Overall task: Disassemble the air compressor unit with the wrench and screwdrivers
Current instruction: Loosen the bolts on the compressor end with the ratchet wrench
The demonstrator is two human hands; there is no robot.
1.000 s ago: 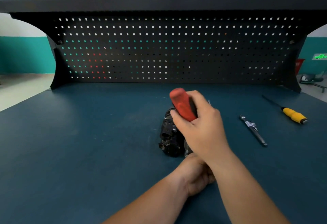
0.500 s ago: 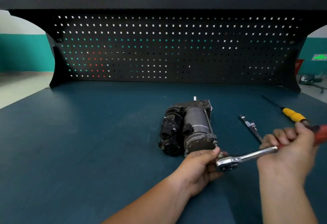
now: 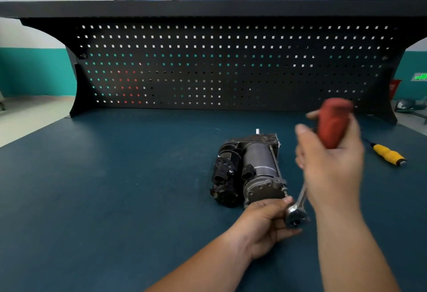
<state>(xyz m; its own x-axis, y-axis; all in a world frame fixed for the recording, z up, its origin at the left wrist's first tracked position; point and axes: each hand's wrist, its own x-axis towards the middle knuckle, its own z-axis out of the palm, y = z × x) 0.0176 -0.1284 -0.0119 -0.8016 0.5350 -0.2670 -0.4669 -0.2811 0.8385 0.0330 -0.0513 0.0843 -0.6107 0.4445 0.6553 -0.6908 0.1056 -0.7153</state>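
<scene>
Two hands work the ratchet wrench (image 3: 295,216) at the near end of the air compressor (image 3: 251,169), which lies right of the counter's (image 3: 115,187) middle: fingers of the right hand (image 3: 332,171) wrap its red handle, those of the left hand (image 3: 265,224) pinch its head, so the next swing probably needs the socket kept seated.

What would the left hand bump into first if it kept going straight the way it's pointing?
The left hand holds the wrench's ratchet head; pushing on, it would probably press that against the air compressor's near end, though depth is hard to judge.
</scene>
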